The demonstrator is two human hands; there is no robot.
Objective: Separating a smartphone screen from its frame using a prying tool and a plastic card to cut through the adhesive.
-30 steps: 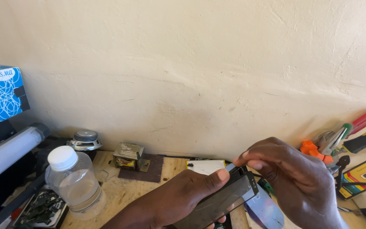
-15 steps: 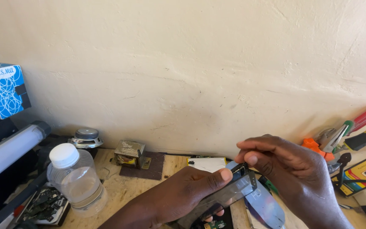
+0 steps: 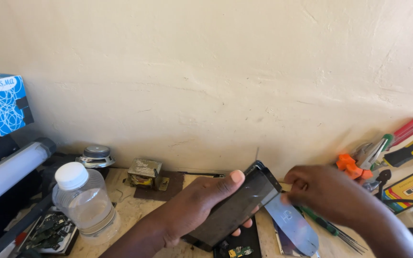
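While my left hand clamps the cracked phone tilted, screen toward me | right hand fingers pinch together at its upper right edge | desk, water bottle left.

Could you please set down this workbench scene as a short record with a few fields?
Left hand: grips a dark phone, tilted, thumb near its top edge
Right hand: at the phone's upper right corner, over a thin metal blade
Left of bench: clear plastic bottle with white cap, small speaker, white tube lamp
Right of bench: pliers and screwdrivers against the wall
Blue box: far left
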